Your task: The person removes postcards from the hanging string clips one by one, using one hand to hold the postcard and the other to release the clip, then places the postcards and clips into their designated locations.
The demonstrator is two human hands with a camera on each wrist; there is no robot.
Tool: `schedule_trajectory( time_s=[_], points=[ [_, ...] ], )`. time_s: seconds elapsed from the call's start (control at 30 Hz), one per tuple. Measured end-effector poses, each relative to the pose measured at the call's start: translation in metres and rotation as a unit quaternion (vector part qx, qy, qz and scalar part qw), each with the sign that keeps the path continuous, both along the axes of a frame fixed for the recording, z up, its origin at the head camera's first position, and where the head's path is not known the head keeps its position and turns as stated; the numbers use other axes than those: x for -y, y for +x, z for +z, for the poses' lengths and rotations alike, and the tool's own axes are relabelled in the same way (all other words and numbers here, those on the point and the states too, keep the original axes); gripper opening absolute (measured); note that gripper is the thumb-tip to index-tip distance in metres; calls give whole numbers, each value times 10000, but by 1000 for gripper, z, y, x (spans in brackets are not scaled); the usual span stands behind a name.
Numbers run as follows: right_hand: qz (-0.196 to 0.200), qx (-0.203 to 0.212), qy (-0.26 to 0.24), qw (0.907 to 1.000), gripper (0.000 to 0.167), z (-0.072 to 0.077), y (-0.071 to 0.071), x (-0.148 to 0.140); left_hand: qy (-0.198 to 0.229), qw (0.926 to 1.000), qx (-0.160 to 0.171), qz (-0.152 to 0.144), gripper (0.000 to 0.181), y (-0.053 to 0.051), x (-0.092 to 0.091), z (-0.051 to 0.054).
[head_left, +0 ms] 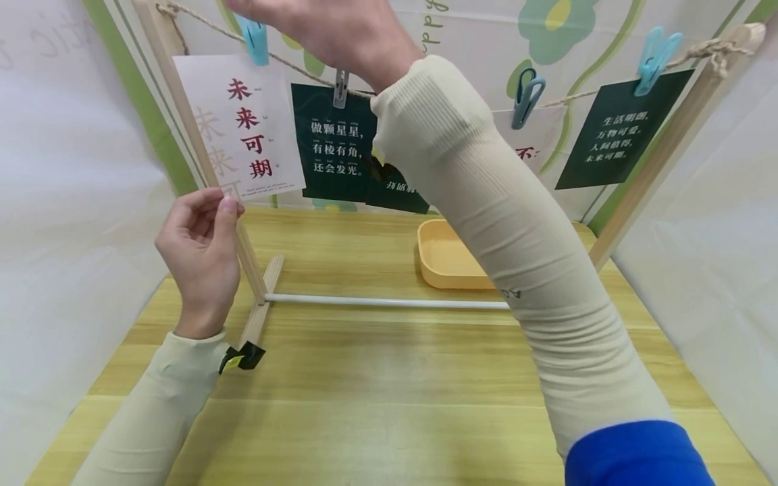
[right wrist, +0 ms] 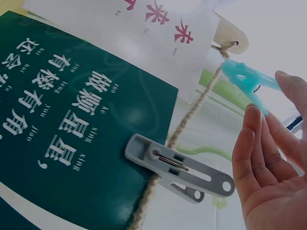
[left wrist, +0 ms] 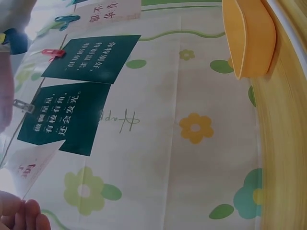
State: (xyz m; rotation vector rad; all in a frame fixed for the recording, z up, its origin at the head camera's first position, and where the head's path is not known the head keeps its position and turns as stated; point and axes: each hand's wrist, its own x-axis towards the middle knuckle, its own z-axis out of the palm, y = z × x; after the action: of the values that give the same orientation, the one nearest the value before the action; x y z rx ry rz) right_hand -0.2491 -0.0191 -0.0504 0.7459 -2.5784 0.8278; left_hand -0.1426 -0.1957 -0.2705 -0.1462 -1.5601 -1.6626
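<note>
Right wrist view: with right hand (right wrist: 271, 172), pinching turquoise plastic clothespin (right wrist: 248, 87) at twisted brown rope (right wrist: 193, 112). With left hand (head_left: 203, 250), pinching red-lettered white rectangular paper card (head_left: 239, 128) by lower-left corner, below rope. Could drop card if clipping rope alone.

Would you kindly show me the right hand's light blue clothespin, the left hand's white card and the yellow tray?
Light blue clothespin (head_left: 255, 44): head view, on its lower body.
White card (head_left: 238, 129): head view, on the middle of its printed face.
Yellow tray (head_left: 452, 279): head view, on its front outer wall.
</note>
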Motion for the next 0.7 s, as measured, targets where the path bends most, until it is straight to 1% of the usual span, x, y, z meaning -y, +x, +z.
schedule_trajectory(
  time_s=[0.1,0.2,0.27,0.43,0.5,0.57,0.7],
  points=[
    [94,-374,-68,9992,67,-1,17,-4,-1,10000,5,-1,12,0,0,0],
    [235,-502,-117,9984,66,-1,23,-6,63,10000,-19,-33,12,0,0,-1],
    [308,-539,-146,9980,65,-2,24,-6,89,10000,-14,-37,12,1,-1,-1],
    [355,-520,-264,9977,51,-4,27,-8,145,9999,13,-20,13,2,-2,-2],
    [410,-582,-264,9971,44,-6,28,-10,205,9998,-13,-52,13,3,-2,-2],
    [504,-665,-217,9963,41,-8,29,-11,271,9996,-57,-91,13,3,-2,-3],
    [719,-851,-145,9937,38,-14,31,-14,357,9992,-92,-145,13,4,-2,-3]
  ],
)
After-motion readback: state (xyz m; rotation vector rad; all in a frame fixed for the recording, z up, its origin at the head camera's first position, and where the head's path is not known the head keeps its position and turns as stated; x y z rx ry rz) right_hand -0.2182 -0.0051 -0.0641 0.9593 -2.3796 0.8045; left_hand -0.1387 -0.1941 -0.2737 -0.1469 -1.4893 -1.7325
